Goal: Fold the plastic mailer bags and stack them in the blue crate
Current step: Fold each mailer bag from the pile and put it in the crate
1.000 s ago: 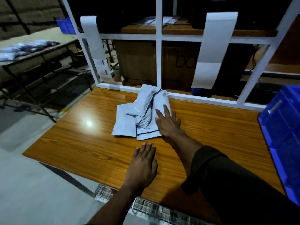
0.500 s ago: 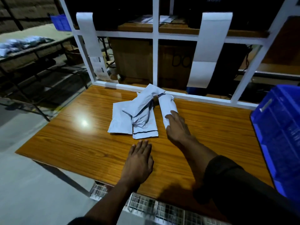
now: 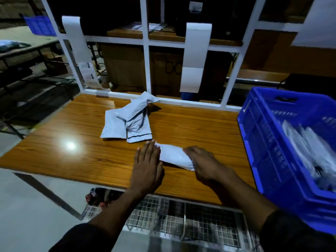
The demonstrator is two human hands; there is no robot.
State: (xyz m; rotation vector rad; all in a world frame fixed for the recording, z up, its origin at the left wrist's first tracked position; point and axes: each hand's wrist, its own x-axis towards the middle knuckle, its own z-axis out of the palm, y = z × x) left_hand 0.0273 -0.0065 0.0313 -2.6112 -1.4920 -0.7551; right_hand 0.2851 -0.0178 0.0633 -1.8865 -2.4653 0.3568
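1. One wooden bench (image 3: pixel 72 160) carries everything and serves as the landmark.
2. At the bench's right end stands the blue crate (image 3: pixel 269 160), with blurred pale bags inside.
3. Toward the bench's back middle lies a loose pile of grey mailer bags (image 3: pixel 131 122).
4. Near the bench's front edge lies a single white mailer bag (image 3: pixel 172 154).
5. The left hand (image 3: pixel 147 166) presses flat, fingers straight, on that bag's left end.
6. The right hand (image 3: pixel 205 164) curls its grip over the bag's right end.

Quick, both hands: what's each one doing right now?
Left hand: open, flat, fingers against the mailer bag's left end.
Right hand: curled over the bag's right end, gripping it.
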